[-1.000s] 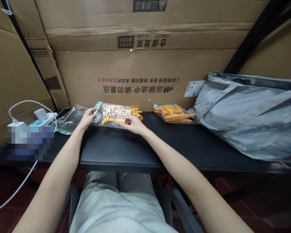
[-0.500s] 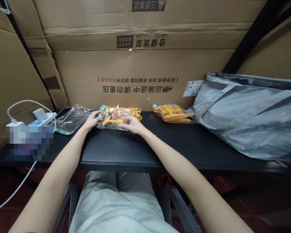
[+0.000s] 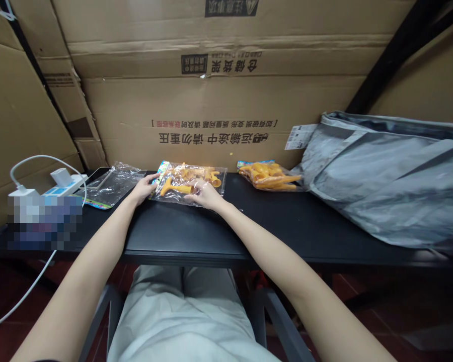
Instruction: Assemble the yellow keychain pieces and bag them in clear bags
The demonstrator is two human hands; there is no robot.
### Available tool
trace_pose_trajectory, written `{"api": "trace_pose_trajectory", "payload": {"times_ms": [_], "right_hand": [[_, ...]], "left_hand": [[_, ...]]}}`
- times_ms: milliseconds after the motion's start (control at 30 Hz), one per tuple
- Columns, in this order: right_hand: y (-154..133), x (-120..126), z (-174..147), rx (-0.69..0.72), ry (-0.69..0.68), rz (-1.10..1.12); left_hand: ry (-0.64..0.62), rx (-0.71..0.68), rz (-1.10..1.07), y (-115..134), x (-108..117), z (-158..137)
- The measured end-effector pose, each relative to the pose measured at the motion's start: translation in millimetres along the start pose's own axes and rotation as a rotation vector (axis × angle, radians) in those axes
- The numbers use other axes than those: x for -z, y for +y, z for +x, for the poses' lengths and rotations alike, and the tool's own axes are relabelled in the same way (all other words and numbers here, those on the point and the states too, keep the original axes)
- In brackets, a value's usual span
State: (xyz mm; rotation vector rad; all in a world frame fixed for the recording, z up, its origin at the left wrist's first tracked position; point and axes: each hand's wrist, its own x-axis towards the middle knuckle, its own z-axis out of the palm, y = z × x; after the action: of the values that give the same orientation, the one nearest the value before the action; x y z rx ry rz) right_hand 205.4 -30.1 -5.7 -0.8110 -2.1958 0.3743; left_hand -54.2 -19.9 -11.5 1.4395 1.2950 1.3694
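A clear plastic bag of yellow plastic pieces [image 3: 181, 189] lies flat on the black table, with a colourful printed strip along its left end. My left hand [image 3: 145, 188] is at that strip, thumb and fingers closed on the bag's edge. My right hand [image 3: 207, 195] lies over the bag's lower right part, its thumb and fingers closed around the film by one yellow piece; the fingertips are partly hidden by glare. The pieces look like hollow tubes with a crosswise end. To the right lies a second bag of yellow pieces [image 3: 270, 177].
An emptied-looking clear bag [image 3: 123, 182] and a phone-like flat object [image 3: 100, 177] lie at left. A power strip with chargers [image 3: 66, 183] and a white cable stands beyond. A grey fabric bag [image 3: 385, 186] fills the right; cardboard [image 3: 226, 100] walls the back.
The bag between my hands has spread out slightly, its right edge shifting right and more of the printed strip showing. Both hands stay nearly where they were.
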Motion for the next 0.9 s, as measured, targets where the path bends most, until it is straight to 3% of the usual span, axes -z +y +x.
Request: {"api": "trace_pose_trajectory", "payload": {"times_ms": [167,433,600,900], "right_hand": [[3,-7,-1,-0.047,0.015,0.007],[4,-22,-6,-0.101,-0.097,0.082],[2,-23,-6,-0.138,-0.204,0.180],[-10,-17,-6,-0.204,-0.258,0.265]], "left_hand": [[-0.062,0.014,-0.064,-1,-5,-1],[0.013,0.029,0.073,1,0,-1],[0.037,0.159,0.089,7,7,0],[0.038,0.173,0.068,10,5,-3]]}}
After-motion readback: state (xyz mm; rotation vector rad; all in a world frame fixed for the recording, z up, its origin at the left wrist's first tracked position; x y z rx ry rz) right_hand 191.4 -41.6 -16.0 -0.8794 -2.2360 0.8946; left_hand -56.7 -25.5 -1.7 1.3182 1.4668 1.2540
